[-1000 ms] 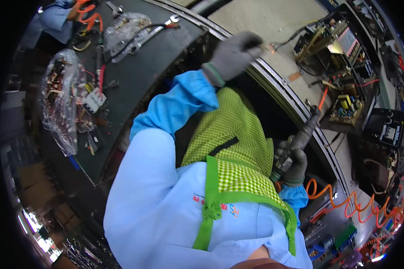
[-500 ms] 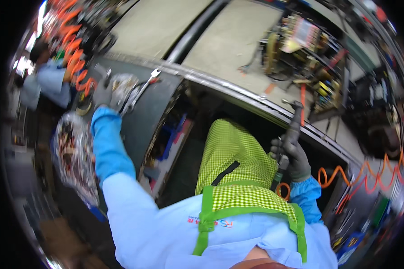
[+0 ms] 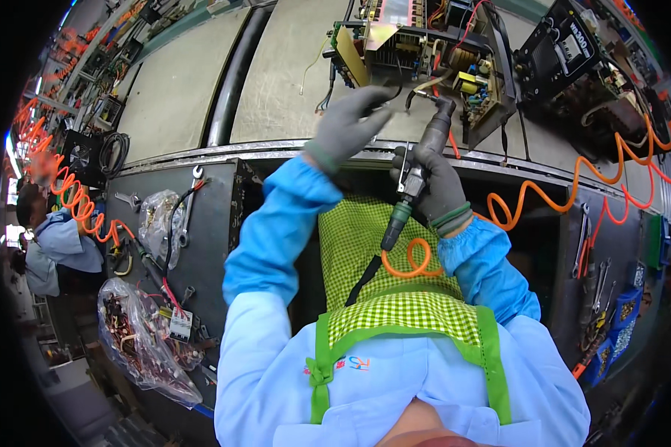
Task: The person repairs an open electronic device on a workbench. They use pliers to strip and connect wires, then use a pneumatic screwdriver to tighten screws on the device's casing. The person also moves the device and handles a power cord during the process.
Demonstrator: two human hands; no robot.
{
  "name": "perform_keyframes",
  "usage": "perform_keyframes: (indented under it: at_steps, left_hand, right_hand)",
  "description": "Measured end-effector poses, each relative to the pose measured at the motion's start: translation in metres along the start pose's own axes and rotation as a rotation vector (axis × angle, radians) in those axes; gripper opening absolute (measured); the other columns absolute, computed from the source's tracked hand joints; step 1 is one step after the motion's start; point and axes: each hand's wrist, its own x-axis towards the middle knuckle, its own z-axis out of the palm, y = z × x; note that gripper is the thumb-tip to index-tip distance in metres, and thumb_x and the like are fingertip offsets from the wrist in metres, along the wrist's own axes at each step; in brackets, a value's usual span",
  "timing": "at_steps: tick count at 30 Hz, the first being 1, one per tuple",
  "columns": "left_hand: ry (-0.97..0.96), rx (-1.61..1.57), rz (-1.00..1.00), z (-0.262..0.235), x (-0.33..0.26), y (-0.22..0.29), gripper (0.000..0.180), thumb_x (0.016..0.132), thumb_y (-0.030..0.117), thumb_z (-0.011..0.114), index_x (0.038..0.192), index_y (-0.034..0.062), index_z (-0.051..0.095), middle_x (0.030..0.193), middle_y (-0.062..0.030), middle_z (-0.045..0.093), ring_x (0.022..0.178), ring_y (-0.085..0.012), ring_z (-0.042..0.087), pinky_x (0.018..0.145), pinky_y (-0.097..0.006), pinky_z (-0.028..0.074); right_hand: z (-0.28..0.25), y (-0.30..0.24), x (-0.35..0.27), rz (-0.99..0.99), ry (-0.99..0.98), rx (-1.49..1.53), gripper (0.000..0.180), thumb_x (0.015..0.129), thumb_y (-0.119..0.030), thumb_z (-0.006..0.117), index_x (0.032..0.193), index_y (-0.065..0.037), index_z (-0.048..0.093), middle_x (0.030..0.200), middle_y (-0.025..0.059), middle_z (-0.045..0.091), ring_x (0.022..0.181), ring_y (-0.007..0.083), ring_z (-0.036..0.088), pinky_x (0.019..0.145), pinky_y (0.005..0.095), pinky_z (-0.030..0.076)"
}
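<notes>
My right hand (image 3: 441, 188), in a grey glove, is wrapped round an air ratchet wrench (image 3: 429, 140). The tool has a dark grey body, an angled head and a green fitting at its lower end, with an orange coiled hose below. Its head points up toward an opened machine chassis (image 3: 455, 59) with circuit boards, wires and yellow parts. My left hand (image 3: 348, 128), also gloved, hovers beside the tool with fingers stretched and thumb apart. A thin black wire (image 3: 399, 82) from the chassis is near its fingertips.
A metal bench edge (image 3: 276, 149) runs across in front of me. On the left side surface lie an open-end wrench (image 3: 194, 194), a clear plastic bag (image 3: 156, 223) and a bag of wires (image 3: 130, 335). Orange coiled hoses (image 3: 566, 190) hang at right near a black machine (image 3: 563, 48). A person sits far left.
My left hand has come from the left side surface to the middle, beside the chassis. My right hand has risen with the air ratchet wrench. The view has turned.
</notes>
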Motion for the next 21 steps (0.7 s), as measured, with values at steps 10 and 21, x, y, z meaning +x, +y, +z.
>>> perform_keyframes:
  at_steps: [10,21]
  left_hand:
    - [0.092,0.209,-0.2,0.069,0.07,-0.039,0.05,0.089,0.033,0.054,0.124,-0.0014,0.053,0.098,-0.0215,0.067,0.092,-0.0344,0.066,0.082,-0.04,0.051]
    - [0.284,0.174,-0.332,0.075,0.022,-0.043,0.066,0.088,0.046,0.052,0.133,-0.0022,0.042,0.115,-0.0245,0.06,0.103,-0.0385,0.06,0.087,-0.043,0.048]
  right_hand:
    - [-0.014,-0.007,-0.007,-0.207,0.114,-0.52,0.032,0.083,-0.014,0.063,0.106,-0.002,0.044,0.08,0.0069,0.057,0.066,0.0134,0.059,0.058,0.0276,0.05]
    - [-0.012,-0.036,-0.024,-0.388,0.174,-1.133,0.049,0.08,-0.017,0.065,0.122,-0.004,0.044,0.093,0.0099,0.058,0.081,0.0191,0.061,0.068,0.0344,0.05]
